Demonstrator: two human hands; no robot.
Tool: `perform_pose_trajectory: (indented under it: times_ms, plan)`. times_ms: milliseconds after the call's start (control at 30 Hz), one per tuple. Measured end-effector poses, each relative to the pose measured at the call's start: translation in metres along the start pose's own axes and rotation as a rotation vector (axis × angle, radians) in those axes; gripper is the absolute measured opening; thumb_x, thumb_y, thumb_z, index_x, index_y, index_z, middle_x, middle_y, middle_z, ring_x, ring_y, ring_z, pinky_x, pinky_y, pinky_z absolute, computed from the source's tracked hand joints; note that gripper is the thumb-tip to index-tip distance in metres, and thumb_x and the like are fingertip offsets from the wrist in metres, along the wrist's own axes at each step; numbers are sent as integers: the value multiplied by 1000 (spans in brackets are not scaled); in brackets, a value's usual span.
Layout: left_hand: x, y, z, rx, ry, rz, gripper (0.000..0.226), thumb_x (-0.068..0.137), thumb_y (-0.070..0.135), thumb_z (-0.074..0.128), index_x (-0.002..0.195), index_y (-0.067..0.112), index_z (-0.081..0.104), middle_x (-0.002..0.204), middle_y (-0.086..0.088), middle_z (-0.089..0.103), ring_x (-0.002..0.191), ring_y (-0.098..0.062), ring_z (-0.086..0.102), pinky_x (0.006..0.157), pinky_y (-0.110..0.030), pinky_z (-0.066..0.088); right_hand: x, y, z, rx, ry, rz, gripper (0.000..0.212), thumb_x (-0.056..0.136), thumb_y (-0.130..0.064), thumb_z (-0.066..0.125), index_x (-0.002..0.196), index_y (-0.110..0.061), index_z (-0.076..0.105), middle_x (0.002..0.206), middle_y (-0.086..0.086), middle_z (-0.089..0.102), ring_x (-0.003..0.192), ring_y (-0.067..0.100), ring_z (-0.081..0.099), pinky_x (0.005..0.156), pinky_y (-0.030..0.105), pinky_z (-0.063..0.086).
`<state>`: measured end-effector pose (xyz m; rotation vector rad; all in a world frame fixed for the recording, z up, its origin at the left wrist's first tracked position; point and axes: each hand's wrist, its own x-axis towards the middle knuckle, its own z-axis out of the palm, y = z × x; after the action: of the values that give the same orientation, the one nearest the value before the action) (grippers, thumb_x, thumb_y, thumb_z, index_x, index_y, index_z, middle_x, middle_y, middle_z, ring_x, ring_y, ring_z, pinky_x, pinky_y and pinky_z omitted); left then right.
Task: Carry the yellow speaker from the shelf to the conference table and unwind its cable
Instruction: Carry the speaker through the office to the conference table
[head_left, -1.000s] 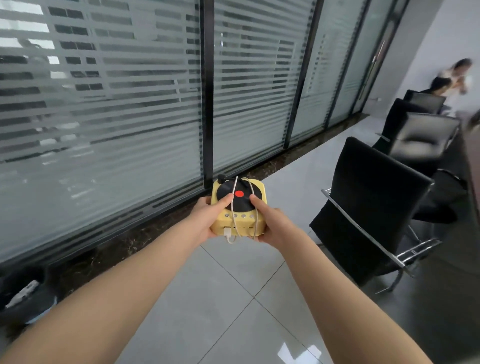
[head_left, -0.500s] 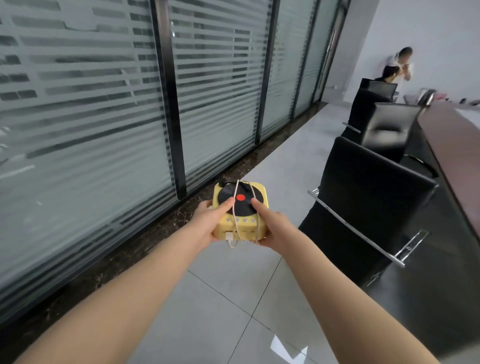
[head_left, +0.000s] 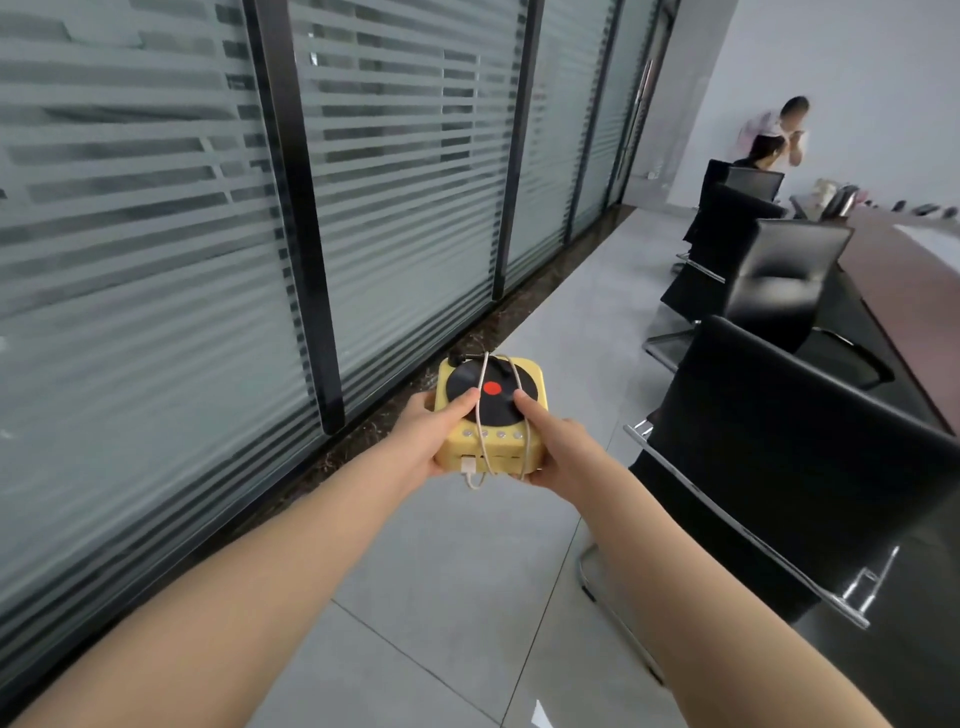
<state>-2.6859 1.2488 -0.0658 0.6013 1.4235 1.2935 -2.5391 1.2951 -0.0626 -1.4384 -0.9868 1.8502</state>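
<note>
I have the yellow speaker (head_left: 491, 415) clasped between both hands out in front of me, level, over the grey floor tiles. My left hand (head_left: 423, 441) is wrapped round its left side with the thumb pressed onto the black disc on top; my right hand (head_left: 558, 452) cups the right side, its thumb lying on the disc too. The white cable (head_left: 485, 410) is wound in loops over the speaker, with a plug end dangling just below its near face (so no unwinding has begun). To the right of the speaker stands a row of black chairs (head_left: 779, 431), and beyond them runs the conference table (head_left: 909, 291). I judge the shelf pickup done and the carry under way; setting it on the table and freeing the cable remain.
</note>
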Motion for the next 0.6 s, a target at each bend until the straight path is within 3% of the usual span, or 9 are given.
perform_pose_trajectory:
  times_ms: [367, 500, 600]
  plan:
    - [135, 46, -2, 14, -28, -18, 53, 80, 36, 73, 124, 19, 48, 115, -8, 65, 99, -26, 65, 72, -40, 57, 113, -62, 26, 11, 54, -14, 67, 74, -45, 75, 123, -4, 53, 111, 15, 68, 92, 29, 68, 61, 36, 56]
    - [198, 63, -4, 28, -56, -32, 59, 76, 38, 75, 126, 19, 50, 117, -8, 65, 102, -28, 66, 84, -49, 57, 163, -88, 38, 27, 92, -2, 67, 76, -46, 74, 124, -5, 51, 112, 14, 68, 89, 28, 68, 57, 34, 55]
    - [252, 87, -5, 57, -80, -33, 58, 77, 38, 75, 125, 20, 50, 118, -8, 64, 104, -28, 65, 87, -51, 55, 203, -116, 52, 52, 125, -16, 65, 77, -46, 73, 123, -4, 51, 110, 15, 67, 89, 29, 67, 62, 37, 55]
